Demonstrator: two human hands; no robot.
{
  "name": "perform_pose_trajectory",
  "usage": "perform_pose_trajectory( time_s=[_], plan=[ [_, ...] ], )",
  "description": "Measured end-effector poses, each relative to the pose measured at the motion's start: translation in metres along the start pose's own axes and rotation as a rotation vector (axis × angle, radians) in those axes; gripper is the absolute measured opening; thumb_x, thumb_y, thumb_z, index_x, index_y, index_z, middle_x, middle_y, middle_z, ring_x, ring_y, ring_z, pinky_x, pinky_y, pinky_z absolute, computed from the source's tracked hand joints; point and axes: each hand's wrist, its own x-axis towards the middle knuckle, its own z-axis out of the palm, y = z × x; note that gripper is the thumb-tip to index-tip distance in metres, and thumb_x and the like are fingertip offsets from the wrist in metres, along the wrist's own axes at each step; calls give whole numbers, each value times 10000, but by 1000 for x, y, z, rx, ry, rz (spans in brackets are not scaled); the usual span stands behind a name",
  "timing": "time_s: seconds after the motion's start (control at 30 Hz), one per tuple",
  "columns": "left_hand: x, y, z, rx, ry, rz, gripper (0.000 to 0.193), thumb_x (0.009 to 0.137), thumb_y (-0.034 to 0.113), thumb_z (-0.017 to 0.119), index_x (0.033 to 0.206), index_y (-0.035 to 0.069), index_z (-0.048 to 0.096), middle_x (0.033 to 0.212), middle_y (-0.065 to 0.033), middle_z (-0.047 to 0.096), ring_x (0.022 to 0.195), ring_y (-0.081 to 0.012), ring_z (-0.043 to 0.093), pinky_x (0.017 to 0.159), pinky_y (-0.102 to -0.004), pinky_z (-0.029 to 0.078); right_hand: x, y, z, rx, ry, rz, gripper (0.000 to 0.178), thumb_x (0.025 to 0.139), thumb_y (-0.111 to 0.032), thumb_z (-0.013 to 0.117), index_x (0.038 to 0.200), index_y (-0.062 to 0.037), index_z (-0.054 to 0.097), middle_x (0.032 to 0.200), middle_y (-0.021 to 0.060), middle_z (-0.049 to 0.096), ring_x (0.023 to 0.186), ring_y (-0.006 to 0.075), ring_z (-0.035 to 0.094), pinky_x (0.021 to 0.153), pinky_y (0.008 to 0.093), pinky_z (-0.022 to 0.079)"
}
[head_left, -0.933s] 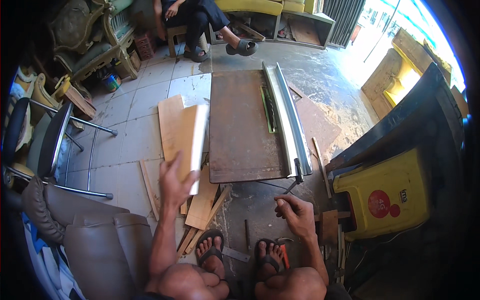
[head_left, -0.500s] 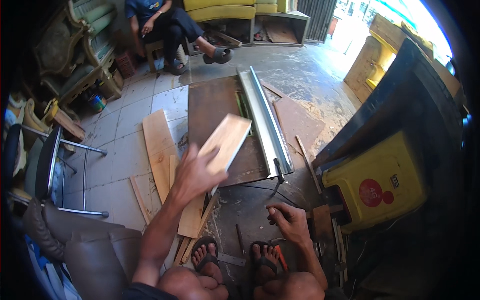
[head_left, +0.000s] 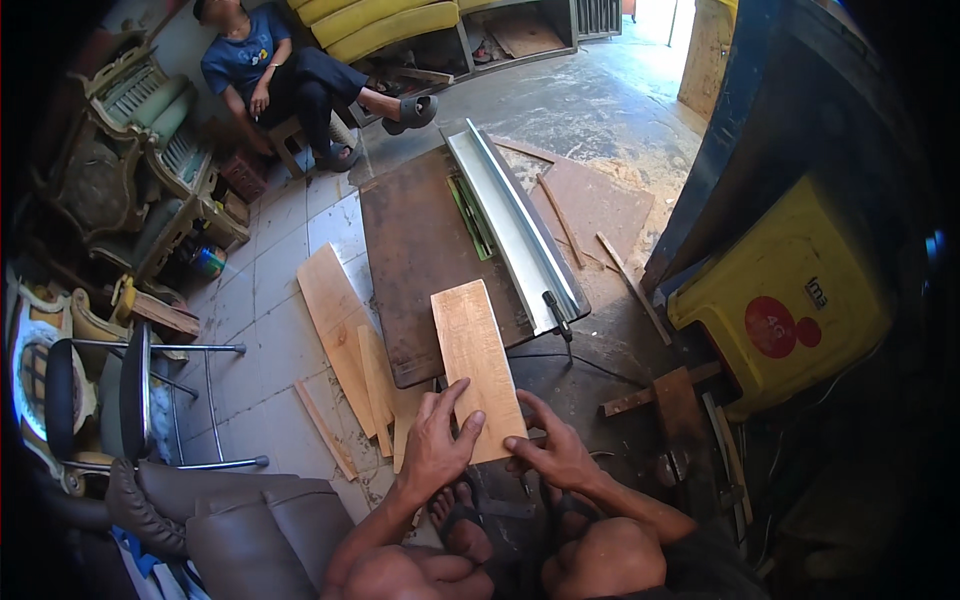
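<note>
A flat, pale wooden board (head_left: 471, 350) is between my two hands above my feet, its far end over the near edge of a low brown table (head_left: 405, 240). My left hand (head_left: 440, 440) grips the board's left edge near the close end, thumb on the top face. At the near right corner, my right hand (head_left: 548, 440) holds it with the thumb on top and the fingers beneath. A metal fence (head_left: 500, 220) runs along the table's right side, clamped at its near end by a black clamp (head_left: 560, 312). Left of it a green-edged slot (head_left: 470, 217) shows in the tabletop.
Loose planks (head_left: 340, 315) lie on the tiles at left, beside a chrome-legged chair (head_left: 135, 385) and a brown padded seat (head_left: 260, 525). At right stand a yellow plastic stool (head_left: 780, 300) and thin offcuts (head_left: 633, 285). A seated person (head_left: 290, 85) is at the back left.
The board has come back toward me and turned its long side away from me. My right hand, apart from it before, now holds it too. The view has shifted.
</note>
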Motion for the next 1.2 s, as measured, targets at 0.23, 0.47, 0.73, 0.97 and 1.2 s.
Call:
perform_pose_trajectory(
  time_s=[0.23,0.47,0.73,0.97,1.2],
  plan=[
    [72,-38,12,283,195,355,570,981,337,667,1472,59,586,1319,-236,622,1272,-389,551,1124,-482,386,-12,7,-15,178,79,-30,667,1028,-124,678,1598,0,354,1233,186,652,843,208,754,691,329,631],
    [103,-40,36,344,160,314,745,987,546,587,1584,117,474,1529,-270,488,1466,-423,417,1224,-625,178,-17,-1,-33,182,146,20,700,998,-95,705,1603,-11,363,1247,178,649,904,203,736,738,330,616],
    [109,-39,38,340,153,265,757,1000,542,549,1614,117,429,1598,-280,424,1509,-431,372,1232,-643,139,-24,18,-42,-321,163,-276,791,901,-86,811,1582,-33,414,1279,192,673,948,213,739,805,332,599],
    [116,-42,36,338,152,249,761,1004,540,546,1621,115,416,1609,-283,413,1517,-435,362,1234,-639,129,-13,16,-47,-326,185,-205,698,922,-160,801,1540,-70,490,1261,222,712,981,243,757,858,374,593],
    [121,-39,37,320,153,245,755,1008,527,549,1628,123,403,1611,-290,408,1528,-441,348,1239,-645,129,-8,15,-50,-359,216,-207,666,901,-185,821,1501,-72,552,1295,237,704,1146,294,731,936,380,573]
  ],
)
